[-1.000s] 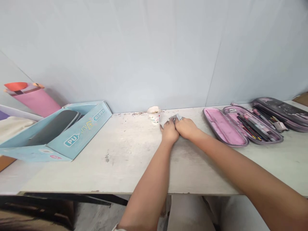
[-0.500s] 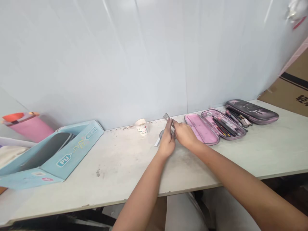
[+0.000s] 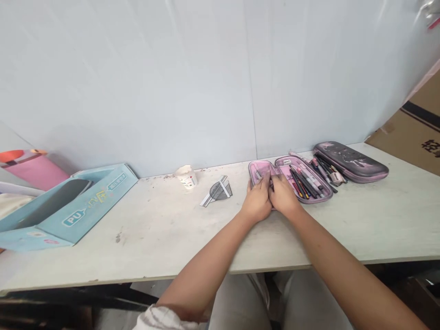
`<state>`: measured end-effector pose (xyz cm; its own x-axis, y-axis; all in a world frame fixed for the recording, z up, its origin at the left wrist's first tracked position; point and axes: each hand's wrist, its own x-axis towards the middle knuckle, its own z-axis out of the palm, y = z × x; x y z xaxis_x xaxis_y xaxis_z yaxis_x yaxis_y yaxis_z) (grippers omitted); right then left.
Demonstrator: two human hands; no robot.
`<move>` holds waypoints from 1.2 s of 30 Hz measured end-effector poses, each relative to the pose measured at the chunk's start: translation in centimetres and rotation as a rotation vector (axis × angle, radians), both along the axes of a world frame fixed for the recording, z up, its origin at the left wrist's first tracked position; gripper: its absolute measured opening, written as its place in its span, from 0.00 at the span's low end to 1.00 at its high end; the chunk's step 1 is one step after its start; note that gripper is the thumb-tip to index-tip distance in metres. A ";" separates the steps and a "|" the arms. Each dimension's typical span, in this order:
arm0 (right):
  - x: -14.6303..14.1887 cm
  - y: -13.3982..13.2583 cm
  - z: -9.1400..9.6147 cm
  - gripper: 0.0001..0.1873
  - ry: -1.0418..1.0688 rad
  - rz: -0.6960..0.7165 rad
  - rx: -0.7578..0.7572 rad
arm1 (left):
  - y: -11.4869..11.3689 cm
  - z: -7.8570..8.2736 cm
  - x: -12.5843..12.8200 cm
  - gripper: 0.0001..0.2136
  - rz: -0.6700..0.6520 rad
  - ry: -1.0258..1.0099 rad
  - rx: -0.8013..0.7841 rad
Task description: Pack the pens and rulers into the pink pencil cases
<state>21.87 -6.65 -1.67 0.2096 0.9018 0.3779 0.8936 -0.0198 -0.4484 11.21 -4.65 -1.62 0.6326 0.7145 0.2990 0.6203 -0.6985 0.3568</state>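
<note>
Both hands, the left hand (image 3: 257, 201) and the right hand (image 3: 283, 197), lie side by side with bent fingers in the pink case (image 3: 253, 167) on the bench (image 3: 172, 238). Whether they grip something, I cannot tell. A careless push may scatter the pens (image 3: 302, 181) just beside.

Stationery packing workstation, by the look: scuffed tabletop (image 3: 154, 238) against a bare partition wall (image 3: 172, 82). Open pink pencil case (image 3: 285, 167) holds pens (image 3: 302, 181). Blue display box (image 3: 85, 206) far left of it, cardboard carton (image 3: 412, 123) right.
</note>
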 end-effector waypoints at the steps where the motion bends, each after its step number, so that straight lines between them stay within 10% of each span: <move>1: 0.0 0.0 0.1 0.18 -0.044 -0.004 -0.032 | 0.1 -0.1 0.0 0.32 0.004 0.016 -0.004; 12: 0.8 0.0 -0.3 0.19 -0.221 0.081 -0.095 | -0.4 0.3 -0.9 0.22 0.066 0.008 0.085; 20: 0.6 -0.5 -0.7 0.18 -0.268 0.077 0.122 | 2.4 1.4 -10.5 0.20 0.456 -0.043 0.096; 24: -2.4 -0.3 0.3 0.18 -0.355 0.193 0.128 | 3.5 0.5 -13.7 0.20 0.589 -0.206 -0.058; 36: -13.4 3.4 0.7 0.17 -0.585 0.445 -0.191 | 2.8 0.5 -12.5 0.21 0.607 -0.262 -0.254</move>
